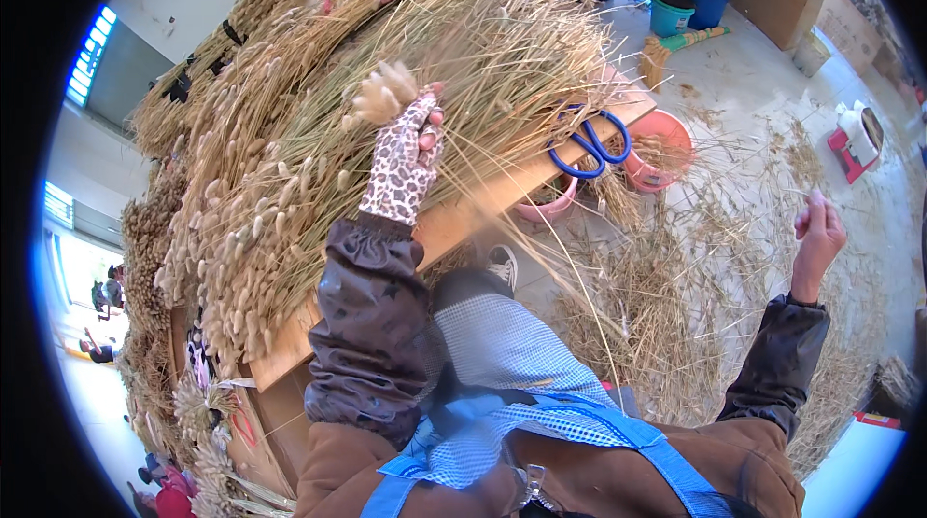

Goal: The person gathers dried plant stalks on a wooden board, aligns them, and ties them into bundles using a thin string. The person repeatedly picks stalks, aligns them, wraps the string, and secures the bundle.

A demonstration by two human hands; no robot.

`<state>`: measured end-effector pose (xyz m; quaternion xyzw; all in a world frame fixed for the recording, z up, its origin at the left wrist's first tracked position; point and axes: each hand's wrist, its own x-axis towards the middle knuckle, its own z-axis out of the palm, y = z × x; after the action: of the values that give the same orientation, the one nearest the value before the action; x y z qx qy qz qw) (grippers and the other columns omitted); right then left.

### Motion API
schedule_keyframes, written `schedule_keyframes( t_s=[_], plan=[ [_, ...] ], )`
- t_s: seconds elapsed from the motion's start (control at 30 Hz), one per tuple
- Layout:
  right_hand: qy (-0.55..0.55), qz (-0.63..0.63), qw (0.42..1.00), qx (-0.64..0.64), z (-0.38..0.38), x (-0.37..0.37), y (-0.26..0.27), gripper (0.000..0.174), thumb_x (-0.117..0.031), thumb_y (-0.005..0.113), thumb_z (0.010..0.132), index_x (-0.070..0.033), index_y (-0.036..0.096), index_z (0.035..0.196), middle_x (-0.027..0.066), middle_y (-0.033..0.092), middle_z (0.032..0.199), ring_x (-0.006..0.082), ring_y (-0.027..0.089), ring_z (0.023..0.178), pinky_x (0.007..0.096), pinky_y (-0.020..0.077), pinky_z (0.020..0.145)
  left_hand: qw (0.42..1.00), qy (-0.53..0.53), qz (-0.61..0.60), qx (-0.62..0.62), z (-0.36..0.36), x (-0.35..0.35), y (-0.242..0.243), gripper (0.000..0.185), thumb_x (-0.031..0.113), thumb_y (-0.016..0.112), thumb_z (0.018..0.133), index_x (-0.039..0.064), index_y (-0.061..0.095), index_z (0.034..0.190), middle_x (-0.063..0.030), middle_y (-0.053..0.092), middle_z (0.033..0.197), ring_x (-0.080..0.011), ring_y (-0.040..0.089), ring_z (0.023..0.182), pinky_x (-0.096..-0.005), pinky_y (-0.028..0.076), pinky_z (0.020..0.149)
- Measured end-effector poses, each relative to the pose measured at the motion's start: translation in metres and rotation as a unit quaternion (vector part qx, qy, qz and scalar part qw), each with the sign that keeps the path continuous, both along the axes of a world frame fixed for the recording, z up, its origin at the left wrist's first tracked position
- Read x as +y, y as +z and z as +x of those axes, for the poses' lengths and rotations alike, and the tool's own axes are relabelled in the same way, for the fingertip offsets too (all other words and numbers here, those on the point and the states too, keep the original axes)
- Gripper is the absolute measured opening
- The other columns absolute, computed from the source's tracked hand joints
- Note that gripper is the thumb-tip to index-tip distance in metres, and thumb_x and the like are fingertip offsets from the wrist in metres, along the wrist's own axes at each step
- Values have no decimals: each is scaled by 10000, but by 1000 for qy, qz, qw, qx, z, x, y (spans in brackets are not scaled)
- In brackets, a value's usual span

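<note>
My left hand (413, 152), in a leopard-print fingerless glove, is closed around a small bunch of bunny-tail grass (384, 92); its fluffy heads stick out past the thumb side and long stalks trail towards my lap. Under it spreads a big heap of dried grass stems (290, 134) on a wooden board (463, 217). My bare right hand (818, 228) is held out far to the right over the floor, fingertips pinched together, with what looks like a thin bit of stalk at them. Blue-handled scissors (590, 145) lie at the board's right edge, their blades hidden by stems.
Pink tubs (659, 151) with cut stems stand on the floor beside the board. Loose straw (644, 301) litters the floor. Further off are a broom (670, 51), a teal bucket (671, 13) and a pink-and-white container (857, 141). Other people are at the far left and behind the heap.
</note>
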<state>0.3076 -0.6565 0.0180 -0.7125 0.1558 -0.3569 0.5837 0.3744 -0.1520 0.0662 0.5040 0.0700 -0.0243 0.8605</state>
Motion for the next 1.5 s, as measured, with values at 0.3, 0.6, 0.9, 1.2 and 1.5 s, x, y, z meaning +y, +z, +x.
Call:
schedule_keyframes(
  t_s=[0.3, 0.6, 0.9, 1.2, 1.5],
  plan=[
    [351, -411, 840, 59, 29, 104, 87, 259, -170, 524, 823, 43, 569, 682, 194, 550, 600, 298, 547, 526, 353, 423, 517, 979, -78, -129, -136, -113, 25, 41, 369, 147, 382, 979, 57, 339, 1335, -92, 556, 856, -87, 550, 544, -205, 485, 408],
    [492, -585, 645, -7, 5, 221, 140, 282, -229, 533, 794, 19, 584, 670, 230, 549, 651, 392, 554, 624, 446, 434, 569, 949, 289, -100, -73, -277, 76, 13, 295, 217, 439, 969, 94, 468, 1236, 41, 575, 736, -28, 431, 408, -177, 322, 305],
    [608, -666, 430, -44, -45, 387, 178, 272, -200, 526, 757, 46, 576, 653, 244, 544, 654, 409, 547, 629, 468, 430, 579, 901, 406, -109, -104, -367, 121, -64, 266, 149, 480, 943, 63, 509, 1193, 22, 511, 798, -45, 451, 619, -172, 366, 512],
    [620, -680, 291, -262, -167, 588, 184, 257, -183, 543, 777, 5, 501, 607, 210, 499, 612, 388, 499, 614, 472, 398, 577, 844, 431, -305, -88, -372, 145, -78, 219, 200, 576, 903, 49, 583, 1061, 4, 558, 710, -39, 422, 463, -154, 314, 380],
    [571, -690, 206, -394, -259, 748, 131, 120, -98, 530, 693, 9, 572, 659, 198, 577, 702, 384, 569, 681, 459, 443, 581, 809, 478, -334, -78, -387, 154, -100, 189, 204, 599, 886, 77, 589, 1025, 24, 552, 694, -29, 418, 447, -159, 296, 362]
  ],
)
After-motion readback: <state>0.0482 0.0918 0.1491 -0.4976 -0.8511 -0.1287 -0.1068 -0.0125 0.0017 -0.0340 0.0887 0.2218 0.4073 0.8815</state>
